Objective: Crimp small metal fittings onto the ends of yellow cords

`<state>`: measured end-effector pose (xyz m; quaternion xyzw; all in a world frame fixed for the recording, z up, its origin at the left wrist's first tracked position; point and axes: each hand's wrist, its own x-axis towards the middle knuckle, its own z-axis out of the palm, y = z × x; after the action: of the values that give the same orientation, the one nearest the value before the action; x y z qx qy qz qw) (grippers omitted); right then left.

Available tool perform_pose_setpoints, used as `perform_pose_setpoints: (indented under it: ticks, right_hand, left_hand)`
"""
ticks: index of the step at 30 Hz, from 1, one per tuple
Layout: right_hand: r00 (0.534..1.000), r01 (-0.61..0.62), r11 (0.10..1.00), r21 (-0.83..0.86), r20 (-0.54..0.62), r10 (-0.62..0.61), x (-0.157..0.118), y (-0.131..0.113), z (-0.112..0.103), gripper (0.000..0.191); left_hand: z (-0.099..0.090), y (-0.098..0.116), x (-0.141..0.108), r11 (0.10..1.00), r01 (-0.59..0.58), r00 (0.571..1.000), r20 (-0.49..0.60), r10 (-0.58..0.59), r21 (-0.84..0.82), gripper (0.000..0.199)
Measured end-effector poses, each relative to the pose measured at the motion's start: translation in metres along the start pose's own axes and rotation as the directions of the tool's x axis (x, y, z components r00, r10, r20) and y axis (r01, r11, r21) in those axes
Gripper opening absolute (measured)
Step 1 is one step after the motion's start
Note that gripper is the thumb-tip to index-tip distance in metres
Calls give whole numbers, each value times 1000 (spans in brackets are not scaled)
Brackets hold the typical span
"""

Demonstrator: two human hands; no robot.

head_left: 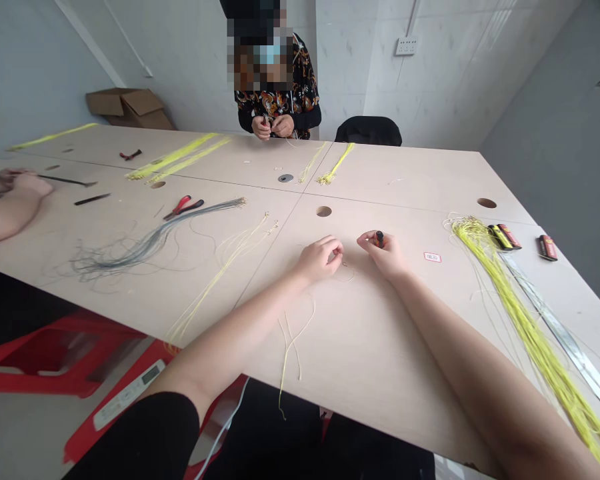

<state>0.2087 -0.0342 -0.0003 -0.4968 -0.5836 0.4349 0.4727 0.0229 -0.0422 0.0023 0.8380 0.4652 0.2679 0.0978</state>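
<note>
My left hand (323, 259) is over the table's middle, its fingers curled and pinched together on something too small to make out. A thin pale yellow cord (350, 272) loops on the tabletop beside its fingertips. More yellow cord strands (291, 343) trail from under my left wrist over the front edge. Just to the right, my right hand (384, 253) is closed around a small black and orange tool (379, 239), mostly hidden by the fingers. A gap separates the two hands.
Right: yellow cord bundle (517, 300), silvery strips (560, 320), batteries (547, 247), small label (433, 257). Left: grey cord bundle (165, 233), red-black pliers (184, 207), pale yellow cords (220, 273). A person (280, 87) works opposite; another person's hands (23, 183) rest at far left.
</note>
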Motion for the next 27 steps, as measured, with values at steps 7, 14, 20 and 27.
perform_pose_setpoints:
  ticks: [7,14,20,27]
  right_hand:
    - [1000,7,1000,11,2,-7,0,0,0,21]
    - [1000,-15,1000,-6,11,15,-2,-1,0,25]
    - [999,22,999,-27,46,-20,-1,-1,0,26]
    - [1000,24,999,-40,5,-23,0,3,1,26]
  left_hand:
    - [-4,16,-3,971,-136,987,109,116,197,19]
    - [-8,24,-6,934,-219,930,351,112,283,34]
    - [-8,23,-6,950,-184,938,335,92,253,37]
    - [-8,19,-5,954,-145,960,272,70,263,35]
